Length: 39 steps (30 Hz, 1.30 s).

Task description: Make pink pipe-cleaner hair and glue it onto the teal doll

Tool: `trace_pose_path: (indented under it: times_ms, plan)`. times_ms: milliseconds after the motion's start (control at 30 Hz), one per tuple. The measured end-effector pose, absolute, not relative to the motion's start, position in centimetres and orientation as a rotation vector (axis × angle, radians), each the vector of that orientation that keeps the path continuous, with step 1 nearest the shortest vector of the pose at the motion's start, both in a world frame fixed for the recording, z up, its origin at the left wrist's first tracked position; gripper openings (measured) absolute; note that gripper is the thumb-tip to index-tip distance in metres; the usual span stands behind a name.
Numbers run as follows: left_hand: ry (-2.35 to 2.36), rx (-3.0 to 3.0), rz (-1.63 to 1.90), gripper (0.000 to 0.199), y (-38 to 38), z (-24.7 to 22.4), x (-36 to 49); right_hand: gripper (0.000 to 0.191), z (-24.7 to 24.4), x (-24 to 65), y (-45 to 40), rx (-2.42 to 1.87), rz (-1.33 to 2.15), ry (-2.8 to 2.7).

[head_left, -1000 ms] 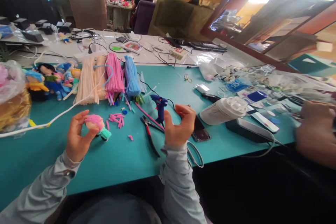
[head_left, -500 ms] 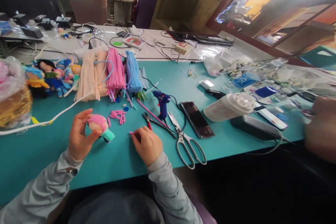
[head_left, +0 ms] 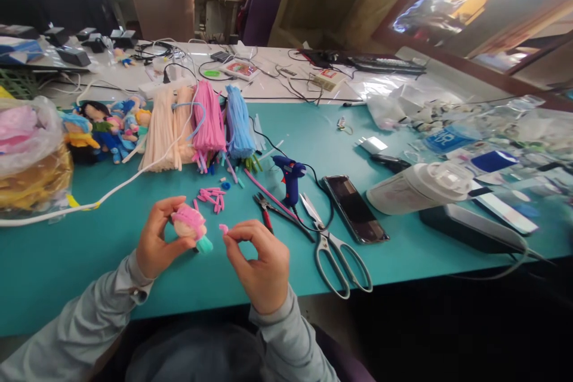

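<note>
Between the thumb and fingers of my left hand (head_left: 163,240) is a small doll (head_left: 188,224) with pink hair, a pale face and a mint-green lower part. My right hand (head_left: 262,259) pinches a short pink pipe cleaner piece (head_left: 223,228) at its thumb and fingertip, a little to the right of the doll and apart from it. Beyond the hands lies a small heap of cut pink pieces (head_left: 212,197). Red-handled pliers (head_left: 265,213) lie past my right hand, close to a blue glue gun (head_left: 290,179) and large scissors (head_left: 333,248).
Bundles of peach (head_left: 161,128), pink (head_left: 208,116) and blue pipe cleaners (head_left: 239,122) stand at the back, beside several finished dolls (head_left: 107,125). A white cable (head_left: 120,185) crosses the left side. A phone (head_left: 356,209) and a white bottle (head_left: 418,188) lie to the right.
My right hand has lifted off the table and turned, showing the pink piece bent at its fingertips. The doll has tilted slightly in my left hand. The whole view has shifted a little.
</note>
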<state>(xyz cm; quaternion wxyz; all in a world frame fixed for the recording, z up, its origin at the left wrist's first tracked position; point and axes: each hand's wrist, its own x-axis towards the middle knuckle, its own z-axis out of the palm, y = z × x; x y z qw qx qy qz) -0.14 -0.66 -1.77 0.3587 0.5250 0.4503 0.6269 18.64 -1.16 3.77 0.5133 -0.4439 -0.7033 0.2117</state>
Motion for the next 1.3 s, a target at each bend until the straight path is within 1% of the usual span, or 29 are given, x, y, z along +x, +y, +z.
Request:
trace_pose_path:
  times_ms: [267,700,1300]
  plan:
    - [1.175,1.430,1.616,0.061,-0.9,-1.5,-0.3,0.016,4.6,16.8,-1.6,-0.990,0.434,-1.712]
    - [1.076,1.523,1.560,0.066,-1.0,-1.3,-0.2,0.016,4.6,16.9,-1.1,-0.899,0.261,-1.859]
    - [1.078,1.581,1.546,0.066,-1.0,-1.3,-0.4,0.016,4.6,17.1,-0.6,-0.876,0.187,-1.945]
